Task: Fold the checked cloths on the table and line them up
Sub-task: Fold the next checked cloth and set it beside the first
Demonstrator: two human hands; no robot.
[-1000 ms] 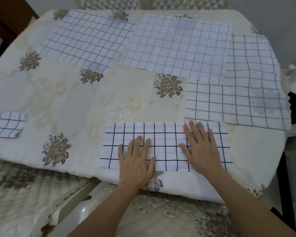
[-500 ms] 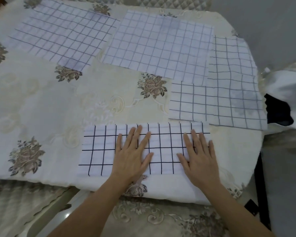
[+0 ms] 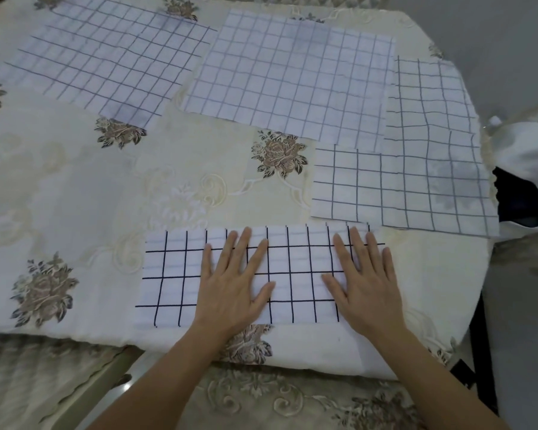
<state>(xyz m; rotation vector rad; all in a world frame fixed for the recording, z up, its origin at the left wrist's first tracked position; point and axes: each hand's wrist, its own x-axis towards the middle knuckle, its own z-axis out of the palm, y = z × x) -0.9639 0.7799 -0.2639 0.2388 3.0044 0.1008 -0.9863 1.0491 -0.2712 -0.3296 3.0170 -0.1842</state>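
Your left hand (image 3: 234, 287) and right hand (image 3: 365, 282) both lie flat, fingers spread, on the half-folded checked cloth (image 3: 174, 274) at the near edge of the table (image 3: 75, 187). I'd smooth outward toward the ends so the crease sets before you fold again, and square the corners first or it'll look wonky in the lineup.

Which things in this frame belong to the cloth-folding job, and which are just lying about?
Part of the job:
- folded dark-checked cloth, pressed flat by the left hand and right hand
- three unfolded checked cloths: far-left cloth, middle cloth, right cloth

Just lying about:
- flowered tablecloth
- white and dark fabric off the table's right edge
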